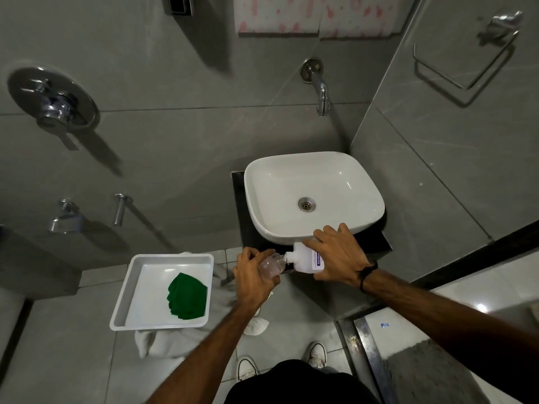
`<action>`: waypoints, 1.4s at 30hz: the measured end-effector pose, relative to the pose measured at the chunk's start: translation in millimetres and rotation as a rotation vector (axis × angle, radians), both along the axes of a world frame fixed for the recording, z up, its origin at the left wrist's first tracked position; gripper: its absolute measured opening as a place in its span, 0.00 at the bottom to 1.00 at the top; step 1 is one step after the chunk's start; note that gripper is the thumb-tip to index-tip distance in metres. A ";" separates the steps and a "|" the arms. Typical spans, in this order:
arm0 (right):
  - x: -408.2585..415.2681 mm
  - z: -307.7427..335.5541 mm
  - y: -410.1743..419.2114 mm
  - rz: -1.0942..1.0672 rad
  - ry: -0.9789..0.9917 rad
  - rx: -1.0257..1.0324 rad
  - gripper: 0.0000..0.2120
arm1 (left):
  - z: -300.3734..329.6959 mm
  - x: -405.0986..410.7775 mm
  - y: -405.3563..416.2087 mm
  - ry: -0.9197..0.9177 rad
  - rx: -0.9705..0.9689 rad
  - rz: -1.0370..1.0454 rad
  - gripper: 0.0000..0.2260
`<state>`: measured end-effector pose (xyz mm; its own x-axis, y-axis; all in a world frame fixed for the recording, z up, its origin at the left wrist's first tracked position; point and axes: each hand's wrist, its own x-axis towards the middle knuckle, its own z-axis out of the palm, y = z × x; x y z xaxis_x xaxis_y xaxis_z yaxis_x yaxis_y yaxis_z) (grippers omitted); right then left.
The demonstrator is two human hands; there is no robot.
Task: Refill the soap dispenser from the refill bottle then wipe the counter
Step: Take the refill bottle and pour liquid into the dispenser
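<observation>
Right hand (339, 256) clamps refill bottle (306, 259), tipped leftward; left hand (252, 277) wraps soap dispenser (271, 265). We see necks meeting mouth-to-mouth, near counter (379, 239) front edge.

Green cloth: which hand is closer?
Left. The left hand, holding the clear bottle, is just right of the tray with the green cloth; the right hand is farther right.

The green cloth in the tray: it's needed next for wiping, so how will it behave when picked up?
The green cloth lies crumpled in soft folds in the white tray, so it will probably droop limply. It looks thin, likely light. Its matte surface suggests easy grip.
</observation>
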<state>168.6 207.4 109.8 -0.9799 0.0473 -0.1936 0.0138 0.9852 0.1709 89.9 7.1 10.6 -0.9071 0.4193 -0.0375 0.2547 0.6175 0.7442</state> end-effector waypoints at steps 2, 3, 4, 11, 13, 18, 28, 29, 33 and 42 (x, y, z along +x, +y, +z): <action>0.3 -0.3 1.3 -0.002 -0.002 0.002 0.30 | -0.7 -0.3 1.3 0.005 -0.002 0.000 0.30; 0.5 -0.4 2.0 -0.002 0.000 0.003 0.30 | -1.1 -0.3 1.8 0.006 -0.005 -0.002 0.30; 0.7 -0.3 2.6 -0.003 0.003 0.003 0.30 | -1.5 -0.3 2.0 0.005 -0.007 -0.005 0.30; 1.1 -1.4 5.4 -0.001 0.005 0.000 0.31 | -4.3 -0.7 5.8 -0.009 -0.019 -0.009 0.31; 0.5 -2.3 6.7 -0.001 0.006 0.008 0.31 | -4.6 -1.4 6.8 -0.008 -0.022 -0.010 0.31; -1.1 -4.9 9.7 -0.003 0.003 0.018 0.32 | -4.7 -3.8 9.0 -0.007 -0.024 -0.018 0.32; -1.9 -16.3 17.2 -0.004 0.067 -0.020 0.31 | -7.4 -10.6 15.0 -0.012 -0.016 -0.043 0.31; -1.2 -18.4 17.9 -0.009 0.074 -0.024 0.30 | -8.2 -11.1 15.7 -0.016 -0.012 -0.048 0.31; 4.5 -31.3 20.1 -0.058 0.123 -0.059 0.31 | -13.5 -13.9 18.0 -0.047 0.012 -0.055 0.31; 24.4 -74.4 11.8 -0.567 0.256 -0.465 0.29 | -25.1 -40.9 21.0 -0.054 -0.051 -0.091 0.28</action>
<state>193.1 219.2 35.4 -0.8470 0.5243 -0.0872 0.5206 0.7853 -0.3350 48.9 28.1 -14.5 -0.8613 0.4963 -0.1092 0.2716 0.6312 0.7265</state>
